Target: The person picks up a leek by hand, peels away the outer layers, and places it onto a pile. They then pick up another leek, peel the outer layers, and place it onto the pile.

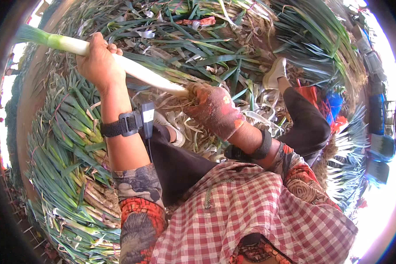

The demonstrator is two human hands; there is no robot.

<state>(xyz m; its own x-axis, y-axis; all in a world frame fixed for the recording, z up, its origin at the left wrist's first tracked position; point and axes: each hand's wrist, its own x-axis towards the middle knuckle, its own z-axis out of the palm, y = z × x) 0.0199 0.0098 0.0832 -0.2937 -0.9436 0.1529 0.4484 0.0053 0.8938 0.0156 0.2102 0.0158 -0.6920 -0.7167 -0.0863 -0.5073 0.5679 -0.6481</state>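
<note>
One long green onion (147,77) stretches across in front of me, its green top pointing to the far left and its white stalk sloping down toward the right. Bare and closed, my left hand (100,61) is wrapped round the stalk just below where the green begins. My right hand (214,109) wears a worn reddish glove and grips the root end. Its fingers cover most of the roots, though some brown, stringy bits show beside them.
Untrimmed green onions lie in a bundled heap (70,132) at left, with another bundle (314,39) at far right. White-stalked onions (343,163) are stacked at right. Peeled leaves (266,115) litter the ground near my shoes. Blue plastic (334,105) lies beside my knee.
</note>
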